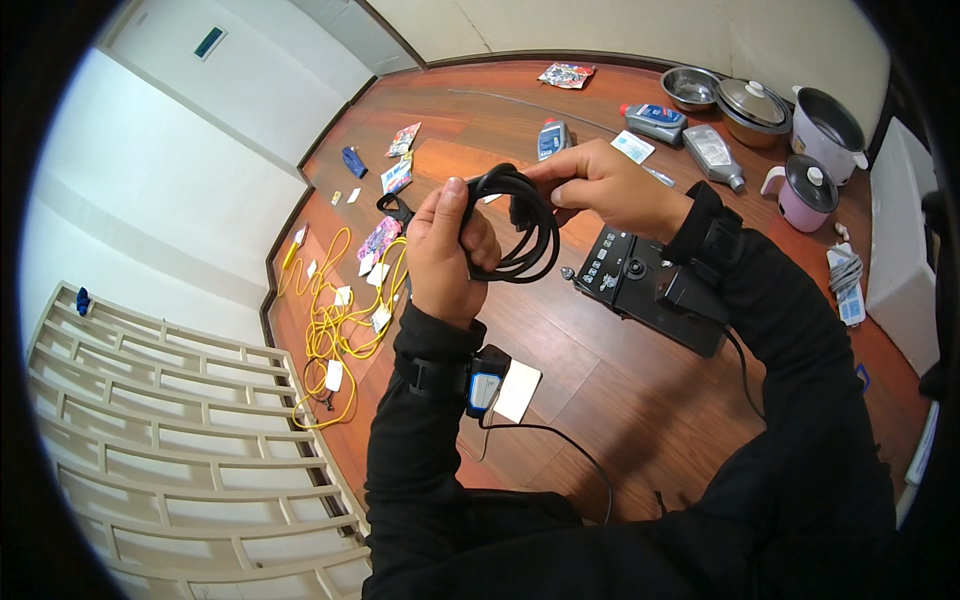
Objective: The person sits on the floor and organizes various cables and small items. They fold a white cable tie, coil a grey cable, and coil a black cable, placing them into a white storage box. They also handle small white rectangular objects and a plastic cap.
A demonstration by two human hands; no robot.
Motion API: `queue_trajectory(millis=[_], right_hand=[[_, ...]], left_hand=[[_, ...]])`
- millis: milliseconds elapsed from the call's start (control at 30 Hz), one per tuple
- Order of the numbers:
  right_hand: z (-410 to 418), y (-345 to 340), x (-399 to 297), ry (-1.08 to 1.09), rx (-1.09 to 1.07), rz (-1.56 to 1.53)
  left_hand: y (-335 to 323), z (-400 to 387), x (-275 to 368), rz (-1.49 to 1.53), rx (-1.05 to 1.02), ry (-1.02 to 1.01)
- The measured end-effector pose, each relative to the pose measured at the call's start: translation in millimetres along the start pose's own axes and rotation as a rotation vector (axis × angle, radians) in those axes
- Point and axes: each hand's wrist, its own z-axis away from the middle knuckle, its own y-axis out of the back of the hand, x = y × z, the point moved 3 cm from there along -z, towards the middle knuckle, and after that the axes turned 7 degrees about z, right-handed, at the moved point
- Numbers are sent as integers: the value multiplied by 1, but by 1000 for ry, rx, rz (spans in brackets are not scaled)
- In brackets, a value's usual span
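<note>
A coiled black cable (536,259) hangs between my two hands, above the wooden floor. My left hand (450,251) is closed around the left side of the coil, thumb up. At the coil's upper right, my right hand (600,187) pinches a dark part of it with thumb and forefinger; the fingertips are partly hidden. A black strap loop (394,204) shows just left of my left hand. Below my right forearm lies a flat black device (622,277) with a knob and printed symbols. A white card (519,390) is on the floor beside my left wrist.
Tangled yellow cord (322,330) lies left, near a cream lattice rack (180,442). Grey bottles (709,154), a steel bowl (690,88), a lidded pot (754,109), a white cooker (825,135) and a pink pot (806,199) stand or lie at the upper right. A power strip (849,285) lies at right.
</note>
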Motion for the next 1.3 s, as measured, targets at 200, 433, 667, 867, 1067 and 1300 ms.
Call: queue_trajectory(millis=[200,433,667,867,1067,1300], right_hand=[[0,-29,-14,110,66,-4],[-2,-32,-22,142,109,-326],[-5,-27,-18,226,337,-244],[-4,-12,-28,322,401,-233],[-4,-1,-26,368,505,-239],[-12,-27,-16,372,529,-311]], left_hand=[[-4,0,-3,-39,9,-44],[-7,-1,0,57,-118,6],[-4,-4,-17,2,-126,117],[-4,0,-40,306,-269,234],[-10,4,-40,212,-287,5],[-15,6,-34,269,91,-340]])
